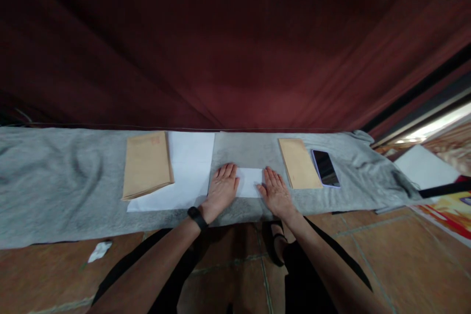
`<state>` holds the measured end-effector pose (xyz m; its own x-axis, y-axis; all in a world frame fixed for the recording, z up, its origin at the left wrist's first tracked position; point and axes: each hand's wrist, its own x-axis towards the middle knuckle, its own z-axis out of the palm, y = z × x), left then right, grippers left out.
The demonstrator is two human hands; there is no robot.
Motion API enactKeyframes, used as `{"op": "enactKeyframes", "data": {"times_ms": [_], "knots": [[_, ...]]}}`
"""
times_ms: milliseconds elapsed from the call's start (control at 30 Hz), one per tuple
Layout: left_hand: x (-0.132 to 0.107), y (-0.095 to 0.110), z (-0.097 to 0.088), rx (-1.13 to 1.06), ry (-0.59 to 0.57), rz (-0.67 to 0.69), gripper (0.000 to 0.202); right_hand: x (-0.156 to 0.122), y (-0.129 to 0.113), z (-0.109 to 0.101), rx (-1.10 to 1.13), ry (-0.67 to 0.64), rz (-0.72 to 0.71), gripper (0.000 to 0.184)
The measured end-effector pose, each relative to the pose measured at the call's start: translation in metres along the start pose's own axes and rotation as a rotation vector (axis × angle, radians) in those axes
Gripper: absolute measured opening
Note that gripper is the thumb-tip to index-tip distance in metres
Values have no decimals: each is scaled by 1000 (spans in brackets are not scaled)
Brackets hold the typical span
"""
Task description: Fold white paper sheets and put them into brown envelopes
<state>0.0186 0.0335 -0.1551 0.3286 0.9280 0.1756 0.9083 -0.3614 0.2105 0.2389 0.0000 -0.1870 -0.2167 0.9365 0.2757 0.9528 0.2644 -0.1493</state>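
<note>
A folded white sheet of paper (249, 183) lies flat on the grey cloth between my hands. My left hand (223, 184) rests flat on its left end, fingers stretched out. On the right end my right hand (275, 191) lies flat too, its thumb spread towards the middle. Left of my left hand are larger white sheets (191, 169), partly covered by a stack of brown envelopes (146, 162). Just beyond my right hand lies a single pile of brown envelopes (300, 163); whether it is one or more I cannot tell.
A phone (326, 169) with a pale purple edge lies right of the brown envelopes. The grey cloth (91, 171) covers a long narrow surface before a dark red curtain (235, 59). A crumpled white tissue (99, 251) is on the tiled floor (235, 284).
</note>
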Motion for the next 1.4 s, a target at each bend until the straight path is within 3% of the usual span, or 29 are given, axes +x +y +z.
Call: {"op": "enactKeyframes", "data": {"times_ms": [467, 767, 867, 1133, 1200, 1300, 1400], "knots": [[32, -14, -7, -133, -29, -51, 18, 6, -4, -6, -38, -88, 32, 62], [41, -16, -13, -190, -82, -87, 12, 10, -5, -12, -8, -128, 50, 62], [43, -16, -16, -260, -47, -98, 6, 10, -5, -13, 9, -123, 48, 62], [47, -20, -19, -717, -57, -286, 15, 11, -5, -14, 53, -95, 30, 57], [46, -21, -22, -920, -46, -372, 18, 13, -8, -20, 90, -90, -20, 57], [45, -21, -29, -1226, -41, -543, 24, 16, -16, -32, 156, -96, -163, 68], [46, -20, -34, -1388, -43, -664, 24, 19, -25, -40, 198, -104, -258, 82]]}}
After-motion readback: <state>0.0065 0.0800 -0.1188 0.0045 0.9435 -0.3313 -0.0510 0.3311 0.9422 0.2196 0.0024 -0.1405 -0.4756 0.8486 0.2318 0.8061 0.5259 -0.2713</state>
